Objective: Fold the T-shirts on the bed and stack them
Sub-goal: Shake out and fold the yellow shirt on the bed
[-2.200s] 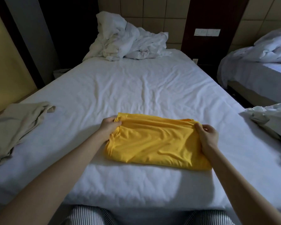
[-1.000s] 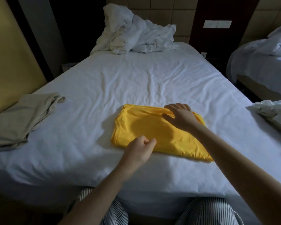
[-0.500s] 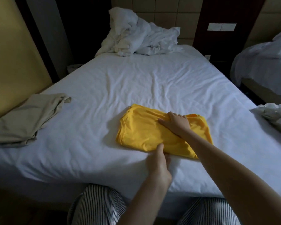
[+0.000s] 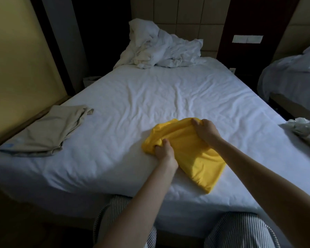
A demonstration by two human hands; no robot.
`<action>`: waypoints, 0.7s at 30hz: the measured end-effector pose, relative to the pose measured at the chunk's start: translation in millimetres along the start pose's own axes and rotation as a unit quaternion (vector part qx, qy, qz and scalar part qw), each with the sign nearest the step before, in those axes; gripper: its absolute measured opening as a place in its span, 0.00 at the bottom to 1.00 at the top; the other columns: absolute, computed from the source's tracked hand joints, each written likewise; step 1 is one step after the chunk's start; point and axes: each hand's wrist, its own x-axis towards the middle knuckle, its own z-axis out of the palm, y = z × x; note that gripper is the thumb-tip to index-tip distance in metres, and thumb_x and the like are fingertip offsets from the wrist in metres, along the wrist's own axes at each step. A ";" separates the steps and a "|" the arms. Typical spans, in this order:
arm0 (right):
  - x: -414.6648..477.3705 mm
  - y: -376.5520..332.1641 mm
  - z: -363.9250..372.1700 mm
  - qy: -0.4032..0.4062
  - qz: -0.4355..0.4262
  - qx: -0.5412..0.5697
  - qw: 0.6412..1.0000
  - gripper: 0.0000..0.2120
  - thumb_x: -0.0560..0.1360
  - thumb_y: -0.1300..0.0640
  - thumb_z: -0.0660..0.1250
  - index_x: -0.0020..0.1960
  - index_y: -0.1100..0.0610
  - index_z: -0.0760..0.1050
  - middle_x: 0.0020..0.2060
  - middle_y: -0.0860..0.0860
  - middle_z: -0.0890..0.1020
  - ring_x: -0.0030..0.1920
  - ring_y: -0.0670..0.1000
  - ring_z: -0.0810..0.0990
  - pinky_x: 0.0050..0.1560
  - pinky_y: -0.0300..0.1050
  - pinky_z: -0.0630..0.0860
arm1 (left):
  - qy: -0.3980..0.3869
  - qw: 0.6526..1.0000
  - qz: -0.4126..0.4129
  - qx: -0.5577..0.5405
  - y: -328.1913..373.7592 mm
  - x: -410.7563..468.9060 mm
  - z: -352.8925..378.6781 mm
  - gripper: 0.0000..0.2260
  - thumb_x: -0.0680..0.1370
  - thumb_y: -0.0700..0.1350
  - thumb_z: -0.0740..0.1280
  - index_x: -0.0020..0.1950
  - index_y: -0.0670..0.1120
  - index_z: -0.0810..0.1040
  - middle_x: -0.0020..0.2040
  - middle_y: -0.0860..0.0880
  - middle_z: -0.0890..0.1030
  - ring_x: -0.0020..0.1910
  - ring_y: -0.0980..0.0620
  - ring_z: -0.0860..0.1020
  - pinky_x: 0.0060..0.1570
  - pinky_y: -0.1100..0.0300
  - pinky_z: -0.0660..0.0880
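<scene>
A folded yellow T-shirt (image 4: pixel 191 151) is partly lifted off the white bed (image 4: pixel 150 104) near its front edge, its right end hanging down onto the sheet. My left hand (image 4: pixel 164 151) grips the shirt's near left side, fingers curled into the cloth. My right hand (image 4: pixel 204 130) grips its far edge from above. A beige T-shirt (image 4: pixel 47 133) lies loosely folded at the bed's left edge, apart from both hands.
Crumpled white bedding (image 4: pixel 159 49) is piled at the head of the bed. A pale garment (image 4: pixel 304 129) lies at the right edge. A second bed (image 4: pixel 290 79) stands to the right across a dark gap. A yellow wall (image 4: pixel 16 59) borders the left.
Both hands shifted from pressing the flat yellow shirt to gripping it. Its left part is now raised and bunched, and the shirt has turned so one end trails toward me.
</scene>
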 end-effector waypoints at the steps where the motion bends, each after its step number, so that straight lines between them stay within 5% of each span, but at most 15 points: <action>1: -5.3 -7.5 2.8 0.006 0.003 0.046 0.999 0.21 0.78 0.41 0.57 0.47 0.59 0.71 0.45 0.57 0.76 0.49 0.58 0.75 0.50 0.50 0.71 | 0.010 1.000 0.023 0.006 7.8 3.9 -5.4 0.22 0.80 0.49 0.63 0.68 0.35 0.69 0.66 0.39 0.73 0.62 0.40 0.74 0.62 0.50 0.72; 3: -12.7 -23.1 6.3 0.005 0.035 0.163 0.986 0.21 0.78 0.41 0.59 0.49 0.60 0.73 0.47 0.57 0.77 0.49 0.57 0.76 0.54 0.51 0.73 | 0.010 0.997 0.076 -0.003 30.2 10.5 -16.0 0.21 0.79 0.48 0.64 0.66 0.36 0.71 0.64 0.39 0.75 0.60 0.41 0.75 0.61 0.49 0.73; 6: -21.0 -43.9 2.1 -0.101 0.119 0.314 0.936 0.23 0.72 0.41 0.68 0.56 0.60 0.75 0.53 0.56 0.79 0.53 0.56 0.77 0.60 0.53 0.73 | -0.024 0.993 0.113 -0.021 65.6 24.1 -37.9 0.18 0.77 0.48 0.67 0.63 0.40 0.74 0.60 0.40 0.78 0.57 0.42 0.78 0.58 0.45 0.75; 9: -33.0 -56.6 3.4 -0.207 0.168 0.307 0.913 0.21 0.70 0.47 0.72 0.57 0.58 0.75 0.53 0.56 0.79 0.53 0.55 0.77 0.58 0.52 0.72 | -0.068 0.996 0.065 -0.012 79.2 32.4 -71.2 0.16 0.76 0.44 0.68 0.62 0.39 0.75 0.55 0.41 0.80 0.51 0.44 0.79 0.52 0.49 0.77; 12: -48.2 -72.5 21.4 -0.214 0.154 0.285 0.921 0.18 0.73 0.50 0.70 0.57 0.60 0.74 0.51 0.57 0.79 0.52 0.57 0.76 0.53 0.52 0.72 | -0.153 0.987 -0.019 0.034 72.5 28.9 -103.6 0.18 0.77 0.49 0.68 0.65 0.44 0.73 0.56 0.42 0.80 0.49 0.45 0.79 0.42 0.53 0.77; 15: -54.0 -87.2 43.8 -0.189 0.079 0.303 0.930 0.21 0.76 0.51 0.66 0.64 0.60 0.70 0.55 0.58 0.77 0.48 0.55 0.77 0.47 0.49 0.74 | -0.152 0.985 0.013 0.084 72.8 35.9 -123.8 0.23 0.77 0.49 0.67 0.71 0.49 0.66 0.62 0.42 0.76 0.55 0.42 0.77 0.45 0.51 0.77; 21: -44.4 -119.2 72.4 -0.214 0.074 0.339 0.913 0.27 0.74 0.50 0.68 0.70 0.53 0.63 0.61 0.55 0.72 0.58 0.58 0.74 0.57 0.56 0.72 | -0.123 0.984 0.116 0.064 129.5 51.8 -161.9 0.13 0.77 0.39 0.67 0.61 0.41 0.75 0.53 0.41 0.81 0.44 0.47 0.80 0.41 0.57 0.77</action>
